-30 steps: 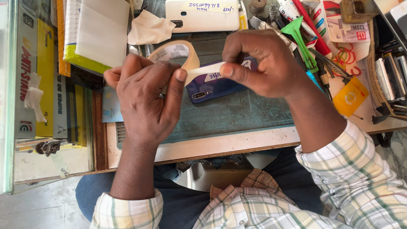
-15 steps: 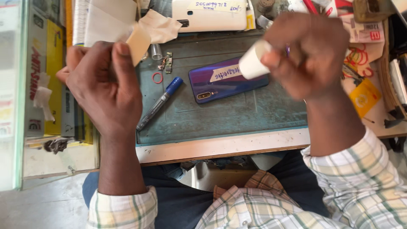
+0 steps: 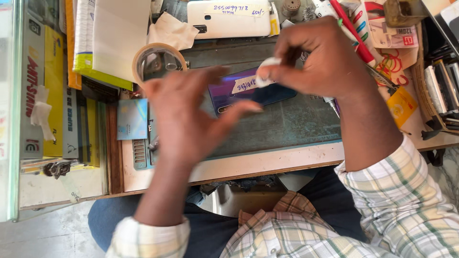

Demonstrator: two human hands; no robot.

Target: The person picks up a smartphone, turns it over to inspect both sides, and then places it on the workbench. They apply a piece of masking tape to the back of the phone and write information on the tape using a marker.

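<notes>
A purple phone [image 3: 272, 95] lies back-up on a green work mat [image 3: 291, 126], with a white paper label [image 3: 244, 85] stuck on it. My right hand [image 3: 325, 62] hovers just above the phone's far edge and pinches a small white scrap [image 3: 267, 63] between thumb and fingers. My left hand [image 3: 186, 114] is blurred, fingers spread and holding nothing, with its fingertips over the phone's left end. A roll of clear tape [image 3: 158, 59] rests on the desk just beyond my left hand.
A white phone [image 3: 229, 19] with a handwritten label lies at the back. Crumpled paper [image 3: 169, 31], a white booklet [image 3: 114, 38], a blue card [image 3: 132, 119], red pens [image 3: 351, 33], rubber bands [image 3: 394, 62] and boxes of small parts [image 3: 442, 81] crowd the desk.
My left hand swung right, toward the phone, and opened its fingers. My right hand came down over the phone with the white scrap. The tape roll is in view again.
</notes>
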